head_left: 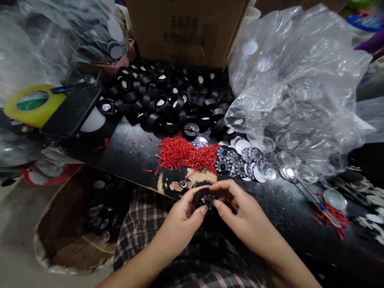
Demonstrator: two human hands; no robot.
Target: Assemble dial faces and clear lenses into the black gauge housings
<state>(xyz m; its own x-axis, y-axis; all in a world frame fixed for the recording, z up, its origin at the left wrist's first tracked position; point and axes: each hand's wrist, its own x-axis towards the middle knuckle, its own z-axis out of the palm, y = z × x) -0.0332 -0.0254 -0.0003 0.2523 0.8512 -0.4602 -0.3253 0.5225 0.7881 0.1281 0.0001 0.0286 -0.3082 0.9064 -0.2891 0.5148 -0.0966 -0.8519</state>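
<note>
Between my hands, just off the table's near edge, is a small round black gauge housing [201, 195] with a printed dial [207, 201] in its face. My left hand [186, 210] grips its left side, thumb on the dial's lower rim. My right hand [235, 202] holds it from the right, its thumb tip against the dial. Fingers behind the housing are partly hidden. Ahead lie a heap of red pointers [186, 154] and a pile of printed dial discs [238, 160]. A small round metal-ringed piece [183, 184] sits by the worn table edge.
Many black housings [162, 102] fill the back, before a cardboard box [192, 32]. A plastic bag of clear lenses [300, 116] stands right, near a screwdriver [324, 210]. Yellow tape [30, 106] and a phone [73, 110] lie left. Below is a basket [51, 228] holding gauges.
</note>
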